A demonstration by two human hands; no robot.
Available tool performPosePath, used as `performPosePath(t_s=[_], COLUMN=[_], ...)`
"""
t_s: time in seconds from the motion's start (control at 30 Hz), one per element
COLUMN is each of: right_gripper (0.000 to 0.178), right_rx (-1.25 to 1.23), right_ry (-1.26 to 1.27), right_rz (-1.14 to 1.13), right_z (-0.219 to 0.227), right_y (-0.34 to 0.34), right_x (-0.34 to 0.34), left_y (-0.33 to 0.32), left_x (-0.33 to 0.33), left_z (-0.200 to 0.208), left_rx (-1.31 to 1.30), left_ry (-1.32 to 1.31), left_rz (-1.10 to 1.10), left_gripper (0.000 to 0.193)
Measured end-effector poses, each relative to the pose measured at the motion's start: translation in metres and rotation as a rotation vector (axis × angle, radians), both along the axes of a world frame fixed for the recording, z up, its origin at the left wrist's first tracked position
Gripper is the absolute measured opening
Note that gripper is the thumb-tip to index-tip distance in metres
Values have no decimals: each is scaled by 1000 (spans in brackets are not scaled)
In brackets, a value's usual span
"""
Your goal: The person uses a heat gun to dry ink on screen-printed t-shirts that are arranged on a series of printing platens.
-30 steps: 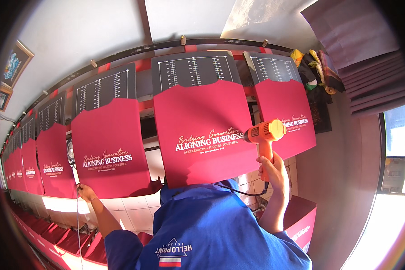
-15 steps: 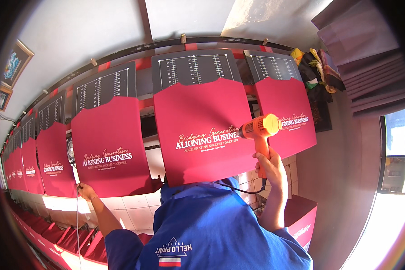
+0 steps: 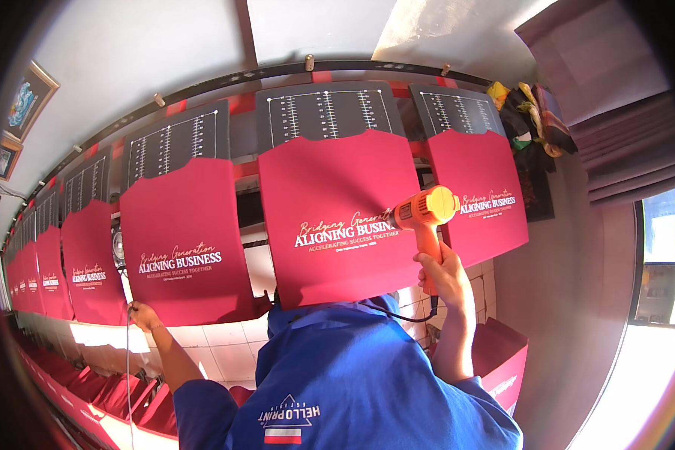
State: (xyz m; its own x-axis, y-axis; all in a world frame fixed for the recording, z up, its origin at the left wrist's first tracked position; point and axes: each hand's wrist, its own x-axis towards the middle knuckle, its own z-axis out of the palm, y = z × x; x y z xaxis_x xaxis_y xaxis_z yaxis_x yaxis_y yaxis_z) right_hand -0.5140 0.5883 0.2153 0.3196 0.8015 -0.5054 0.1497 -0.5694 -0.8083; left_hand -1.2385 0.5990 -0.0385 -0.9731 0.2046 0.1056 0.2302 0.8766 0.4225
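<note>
The orange heat gun point(image 3: 436, 206) has been shifted leftward over the red cloth point(image 3: 337, 180).
In the left hand point(image 3: 144, 316) a thin cord point(image 3: 129, 375) is pinched, perhaps kept clear; to its right, smooth cloth is spread over a dark board point(image 3: 307, 120); the plastic handle is gripped by the right hand point(image 3: 446, 276), the nozzle above apparently aimed leftward.

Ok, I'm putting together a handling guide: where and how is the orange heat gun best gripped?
Probably by the handle, from below and the person's right. It drops from the orange barrel like a pistol grip, and the right hand is wrapped around it. The dark nozzle points left, across the red shirt, so that end seems best avoided.
</note>
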Motion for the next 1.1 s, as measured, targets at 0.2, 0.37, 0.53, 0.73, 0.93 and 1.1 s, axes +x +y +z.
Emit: performPosePath(t_s=[0.2, 0.37, 0.53, 0.73, 0.93, 1.1], right_gripper=[28, 27, 30, 29, 26, 27], right_rx=[11, 2, 35, -7, -8, 10], right_ry=[37, 22, 5, -18, 90, 39], right_rz=[17, 89, 67, 43, 20, 74], right_z=[3, 3, -3, 0, 3, 3], right_y=[2, 2, -2, -6, -14, -14], right_x=[-4, -8, -8, -3, 0, -4], left_y=[0, 1, 0, 3, 5, 4], left_x=[4, 10, 15, 15, 22, 20], left_z=[1, 8, 13, 15, 21, 21], left_rx=[3, -8, 2, 6, -60, -82], left_ry=[-2, -23, -30, -18, -88, -62], left_rz=[-3, 12, -10, 19, 41, 46], left_gripper=[38, 38, 42, 38, 43, 48])
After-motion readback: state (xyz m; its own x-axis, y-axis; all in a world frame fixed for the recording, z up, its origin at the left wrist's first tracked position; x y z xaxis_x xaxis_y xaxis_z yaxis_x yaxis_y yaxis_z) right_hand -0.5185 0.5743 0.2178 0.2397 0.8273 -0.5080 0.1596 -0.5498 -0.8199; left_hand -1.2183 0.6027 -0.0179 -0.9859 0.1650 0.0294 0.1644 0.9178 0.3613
